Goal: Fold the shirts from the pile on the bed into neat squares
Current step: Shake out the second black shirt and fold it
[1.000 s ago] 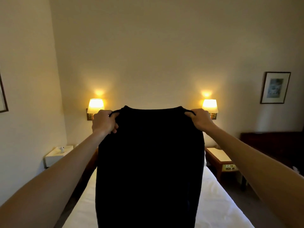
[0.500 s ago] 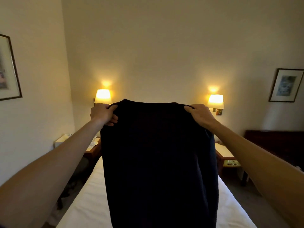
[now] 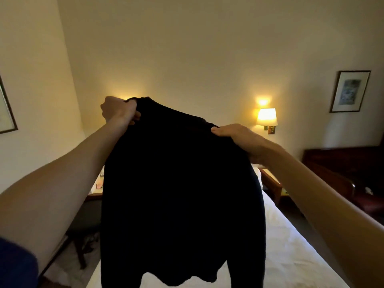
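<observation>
Hands, left hand and right hand, grip apparently black shirt aloft.

The black shirt tipped out of level: the left hand rose toward 11 o'clock, covering the left wall lamp, while the right hand dropped toward 3 o'clock. The shirt's hem lifted, showing a ragged lower edge clear of the white bed.

Shirt above bed, between left hand and right hand.
</observation>
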A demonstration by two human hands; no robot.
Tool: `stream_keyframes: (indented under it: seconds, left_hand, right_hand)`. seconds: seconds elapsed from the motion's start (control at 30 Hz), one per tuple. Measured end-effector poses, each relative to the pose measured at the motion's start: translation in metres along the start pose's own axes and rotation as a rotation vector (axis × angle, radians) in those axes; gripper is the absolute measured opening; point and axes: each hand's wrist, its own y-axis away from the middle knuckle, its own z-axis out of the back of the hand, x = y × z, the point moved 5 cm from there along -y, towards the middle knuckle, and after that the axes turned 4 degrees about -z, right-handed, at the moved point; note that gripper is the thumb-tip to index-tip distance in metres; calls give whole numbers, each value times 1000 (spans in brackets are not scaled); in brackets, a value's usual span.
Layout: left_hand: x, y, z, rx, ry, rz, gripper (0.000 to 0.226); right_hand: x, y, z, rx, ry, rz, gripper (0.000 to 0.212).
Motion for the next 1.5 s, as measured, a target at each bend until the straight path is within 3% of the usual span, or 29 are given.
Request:
stream_keyframes:
  seconds: [0.13, 0.23, 0.37, 0.53, 0.63, 0.7, 0.77, 0.8, 0.9, 0.97, 1.03, 1.07, 1.13, 1.2, 1.23, 1.33, 1.43, 1.5]
  left_hand:
    - [-39, -17, -44, 29, -49, -46, 14]
    - [-30, -20, -108, 64, -82, -57, 32]
    - [36, 19, -235, 267, -206, -49, 21]
    - [182, 149, -397, 525, -387, 36, 30]
    - [288, 256, -486, 789, -407, 87, 39]
    - [354, 349, -530, 1134, -284, 214, 58]
    - [409, 448, -542, 1479, -123, 368, 84]
    - [436, 493, -537, 1595, -87, 382, 87]
    - [526, 586, -491, 1699, -204, 218, 62]
    - [584, 617, -439, 1605, -388, 105, 45]
    - [625, 629, -390, 1451, -477, -42, 41]
    - [639, 633, -369, 1389, -497, -118, 41]
    - [661, 634, -332, 1343, -536, -220, 45]
    - [679, 635, -298, 1409, -653, -237, 54]
    - [689, 635, -283, 1441, -733, -220, 59]
    - [715, 629, -257, 1453, -894, -172, 65]
    - [722, 622, -256, 1434, -950, -162, 62]
    - [718, 615, -258, 1379, -922, -111, 47]
  right_hand:
    - [-26, -5, -11, 11, -253, -17, 33]
    - [-69, -7, -4, -69, -407, -74, 23]
    - [-169, -2, 21, -154, -466, -263, 24]
    - [-373, 26, 49, -259, -370, -590, 35]
    - [-519, 54, 51, -342, -292, -782, 36]
    - [-626, 77, 60, -471, -249, -910, 37]
    - [-732, 104, 76, -656, -228, -996, 43]
    - [-779, 119, 80, -706, -194, -1055, 48]
    - [-876, 163, 51, -656, 81, -1236, 63]
    - [-888, 178, 7, -593, 417, -1124, 75]
    - [-874, 177, -49, -543, 638, -766, 74]
    - [-869, 177, -79, -439, 667, -593, 75]
    - [-861, 174, -142, -22, 693, -331, 82]
    - [-864, 184, -190, 391, 835, -220, 92]
    - [-871, 187, -199, 488, 915, -224, 95]
    - [-881, 182, -192, 457, 936, -336, 85]
    - [-878, 177, -181, 244, 937, -183, 53]
    - [-874, 172, -175, 99, 868, -211, 39]
